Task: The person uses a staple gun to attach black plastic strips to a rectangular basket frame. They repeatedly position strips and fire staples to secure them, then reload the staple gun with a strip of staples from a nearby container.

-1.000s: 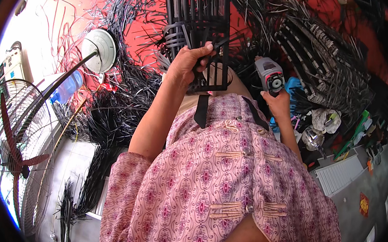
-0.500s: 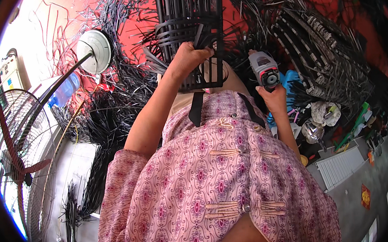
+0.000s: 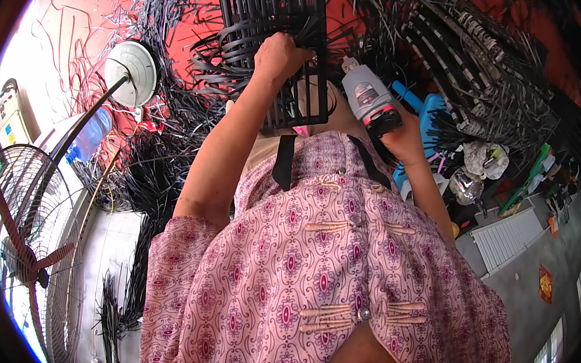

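Frame (image 3: 268, 24) under left of both hands (image 3: 280, 58)

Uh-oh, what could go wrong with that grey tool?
The right hand holds the grey power tool, whose tip looks close to the black frame. The left hand is there too, so a slip might hurt it. Loose black strips stick out from the frame's side and could snag.

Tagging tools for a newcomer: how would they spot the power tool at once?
Start at the pink patterned shirt filling the lower middle; above its right side is the right hand. That hand holds the power tool, metal tip pointing up and slightly left. Its grey body with a red-and-black rear end sets it apart from the dark strips nearby.
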{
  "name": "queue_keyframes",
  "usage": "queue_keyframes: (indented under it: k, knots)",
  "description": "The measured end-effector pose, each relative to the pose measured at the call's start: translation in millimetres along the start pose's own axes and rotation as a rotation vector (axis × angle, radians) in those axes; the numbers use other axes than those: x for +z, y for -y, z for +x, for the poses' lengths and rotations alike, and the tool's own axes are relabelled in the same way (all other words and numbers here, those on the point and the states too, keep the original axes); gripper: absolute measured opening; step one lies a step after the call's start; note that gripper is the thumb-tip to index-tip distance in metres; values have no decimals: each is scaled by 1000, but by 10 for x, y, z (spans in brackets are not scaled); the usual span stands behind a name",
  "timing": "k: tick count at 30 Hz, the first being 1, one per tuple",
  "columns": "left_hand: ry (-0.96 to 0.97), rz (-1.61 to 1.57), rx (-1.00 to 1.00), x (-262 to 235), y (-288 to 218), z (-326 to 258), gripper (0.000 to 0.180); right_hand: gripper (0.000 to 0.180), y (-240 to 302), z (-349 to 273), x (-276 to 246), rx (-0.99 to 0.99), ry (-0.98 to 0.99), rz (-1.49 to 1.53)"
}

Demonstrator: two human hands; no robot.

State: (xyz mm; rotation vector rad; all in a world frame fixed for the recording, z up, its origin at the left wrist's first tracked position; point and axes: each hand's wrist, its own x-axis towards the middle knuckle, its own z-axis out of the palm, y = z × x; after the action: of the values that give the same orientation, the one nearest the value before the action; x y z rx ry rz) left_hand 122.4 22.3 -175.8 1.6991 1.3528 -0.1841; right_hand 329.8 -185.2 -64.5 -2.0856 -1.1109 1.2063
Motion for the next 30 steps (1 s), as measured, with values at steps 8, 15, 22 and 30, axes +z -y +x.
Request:
queue_keyframes:
  k: [8, 15, 22, 30]
  knots:
    - [19, 37, -33, -8, -144, 27, 52, 58, -104, 147, 94, -142, 33, -176]
    - [2, 25, -40, 7, -142, 18, 52, 57, -62, 224, 105, -182, 51, -202]
    - [12, 9, -57, -4, -133, 17, 51, 57, -62, 303, 103, -258, 60, -258]
    - [32, 4, -63, -25, -146, 13, 52, 59, -19, 351, 86, -295, 85, -325]
